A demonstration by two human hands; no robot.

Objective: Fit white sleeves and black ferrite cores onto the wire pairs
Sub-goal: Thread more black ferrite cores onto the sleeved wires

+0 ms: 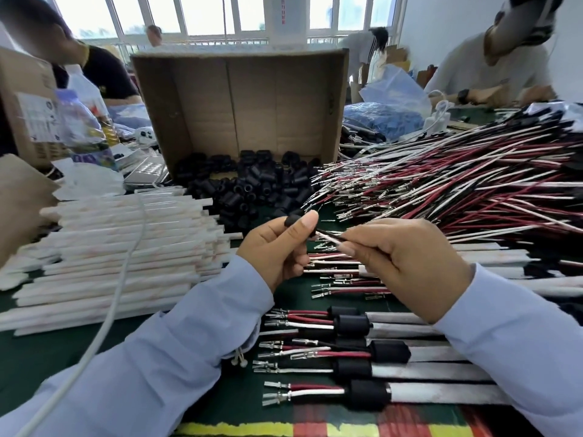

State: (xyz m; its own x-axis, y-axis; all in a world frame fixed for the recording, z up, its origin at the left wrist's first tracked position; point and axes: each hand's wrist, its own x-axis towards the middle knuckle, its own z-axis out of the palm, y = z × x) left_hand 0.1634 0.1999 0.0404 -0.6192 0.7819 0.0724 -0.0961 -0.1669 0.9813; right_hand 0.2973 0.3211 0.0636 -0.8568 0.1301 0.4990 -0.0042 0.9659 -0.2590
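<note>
Pinching a black core [291, 221] at mid-frame, the left hand [277, 250] faces the right hand [405, 263], which pinches a thin wire pair [328, 237] near its tip. The core seems light, hard and brittle; the wires likely bend, so hold them close to the end. The carton label [36, 116] at left is unreadable.

A hand-assembly workshop for wiring. A long green-covered table [38, 357] is crowded with bulk parts: a stack of white sleeves [120, 241], a heap of black ferrite cores [252, 184] spilling from a cardboard box [252, 99] lying on its side, and a large pile of red, white and black wires [457, 178] with metal terminals. Finished assemblies [362, 357] lie in rows. Other workers [473, 67] sit at the same table before tall windows [202, 14].
</note>
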